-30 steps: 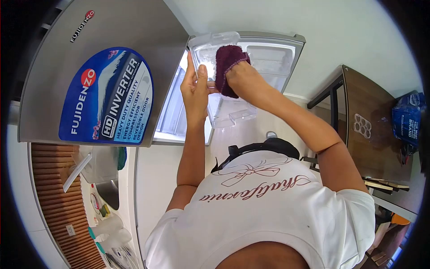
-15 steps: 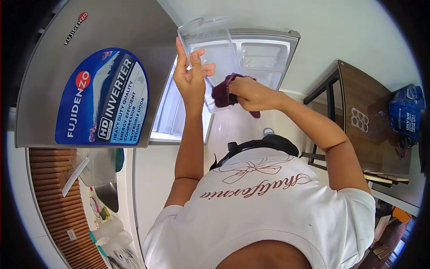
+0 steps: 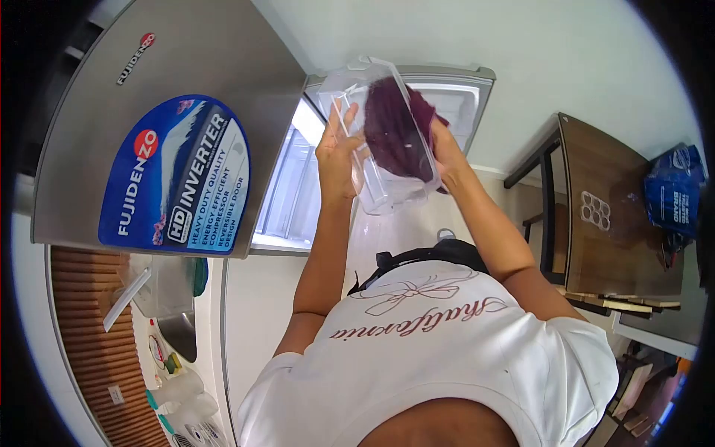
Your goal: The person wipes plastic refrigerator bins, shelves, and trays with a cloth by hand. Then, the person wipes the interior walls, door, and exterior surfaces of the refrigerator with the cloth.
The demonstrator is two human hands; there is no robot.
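A clear plastic refrigerator bin is held up in front of the open fridge, tilted. My left hand grips its left side, with fingers spread along the wall and partly seen through the plastic. My right hand is closed on a maroon cloth at the bin's right side. The cloth lies bunched against the bin and shows through the clear wall; whether it is inside or behind cannot be told. Most of the right fingers are hidden by the cloth and bin.
The lower fridge door stands open behind the bin, beside the lit fridge interior. A grey upper door with a large sticker is at left. A brown table bears an egg-tray-like holder and a blue bag. A counter with dishes is lower left.
The bin has turned and come lower and nearer. My right hand with the cloth has moved from the bin's front to its right side, and the cloth is now spread against the wall.
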